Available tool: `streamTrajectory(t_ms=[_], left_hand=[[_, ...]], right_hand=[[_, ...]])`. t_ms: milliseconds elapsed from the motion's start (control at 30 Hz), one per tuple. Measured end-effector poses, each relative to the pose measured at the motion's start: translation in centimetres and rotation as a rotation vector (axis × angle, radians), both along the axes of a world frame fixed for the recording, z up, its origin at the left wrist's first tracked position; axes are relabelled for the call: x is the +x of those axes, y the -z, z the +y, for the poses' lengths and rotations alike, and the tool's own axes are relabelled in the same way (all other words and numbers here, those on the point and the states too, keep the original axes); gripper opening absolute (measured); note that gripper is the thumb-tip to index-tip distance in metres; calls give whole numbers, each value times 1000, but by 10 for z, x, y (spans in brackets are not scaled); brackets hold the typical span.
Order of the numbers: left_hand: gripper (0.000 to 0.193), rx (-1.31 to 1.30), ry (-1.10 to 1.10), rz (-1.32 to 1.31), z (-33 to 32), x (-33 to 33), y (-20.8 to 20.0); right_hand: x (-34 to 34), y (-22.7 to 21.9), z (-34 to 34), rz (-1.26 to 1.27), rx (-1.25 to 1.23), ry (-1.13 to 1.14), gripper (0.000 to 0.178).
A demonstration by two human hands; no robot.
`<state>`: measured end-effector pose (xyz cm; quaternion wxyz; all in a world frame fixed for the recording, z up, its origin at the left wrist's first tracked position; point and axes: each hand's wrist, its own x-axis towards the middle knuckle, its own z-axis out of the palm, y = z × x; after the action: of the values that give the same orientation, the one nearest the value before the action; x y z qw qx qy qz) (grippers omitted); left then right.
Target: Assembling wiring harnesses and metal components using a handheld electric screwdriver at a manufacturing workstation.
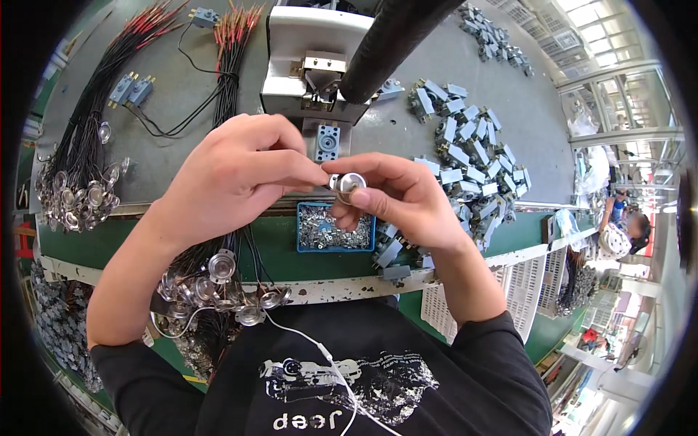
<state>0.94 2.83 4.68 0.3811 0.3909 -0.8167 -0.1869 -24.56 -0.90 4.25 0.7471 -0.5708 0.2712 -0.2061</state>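
My right hand [403, 200] pinches a round, shiny metal cup-shaped part [353, 181] between thumb and fingers, in front of my chest. My left hand [240, 178] is closed, its thumb and fingertips meeting at the left edge of that part; what they grip is hidden. Just beyond my fingertips a small grey-blue block [328, 143] with a round centre sits on the base of a white machine [291, 33]. Under my hands is a blue-rimmed tray [334, 251] full of small metal pieces.
A heap of grey-blue switch-like blocks [472, 156] covers the right of the table. On the left lie bundles of black wires [91, 94] with red tips and round metal ends. More round metal ends [222, 267] hang by the table's front edge [349, 289]. A black bar [392, 43] slants overhead.
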Motion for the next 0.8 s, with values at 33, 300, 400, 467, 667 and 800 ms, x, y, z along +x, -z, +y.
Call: streamTrajectory(t_ms=[33, 300, 400, 467, 667, 800], left_hand=[[18, -19, 20, -8, 0, -1, -1], [15, -119, 333, -214, -7, 5, 16], [13, -34, 373, -232, -4, 1, 26], [16, 112, 223, -194, 8, 0, 30], [24, 82, 90, -172, 2, 1, 12], [31, 35, -101, -114, -16, 2, 20]], right_hand=[[0, 0, -6, -13, 36, -46, 38], [22, 27, -61, 3, 125, -620, 25], [21, 28, -60, 76, 174, -662, 31], [10, 9, -46, 403, -538, -392, 38], [-2, 44, -22, 531, -1065, 44, 68], [-7, 21, -16, 573, -1057, 94, 51]])
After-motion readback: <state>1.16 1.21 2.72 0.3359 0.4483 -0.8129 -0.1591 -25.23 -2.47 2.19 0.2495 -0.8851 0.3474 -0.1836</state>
